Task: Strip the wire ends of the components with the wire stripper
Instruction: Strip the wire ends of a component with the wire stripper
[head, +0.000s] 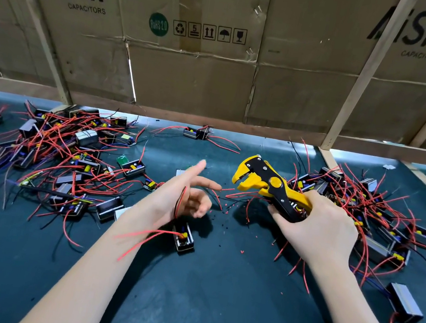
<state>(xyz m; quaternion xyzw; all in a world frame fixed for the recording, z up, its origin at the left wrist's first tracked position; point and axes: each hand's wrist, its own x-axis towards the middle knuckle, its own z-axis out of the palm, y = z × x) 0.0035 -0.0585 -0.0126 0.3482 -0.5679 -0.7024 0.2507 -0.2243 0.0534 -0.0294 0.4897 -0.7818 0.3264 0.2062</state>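
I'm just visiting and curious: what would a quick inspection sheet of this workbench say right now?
Surface: dark teal mat, dotted with tiny red and black insulation bits.
Job's things: yellow-and-black wire stripper, jaws apart; one component dangling by its wires under the left hand.
Clutter: component pile on the left, another on the right.
Hands: left hand holds the component's red and black wires against the palm, forefinger straight; right hand grips the stripper's handles.
Cables: loose red, black and blue leads throughout both piles.
Surroundings: flattened AiSHi capacitor cartons behind pale wooden struts.
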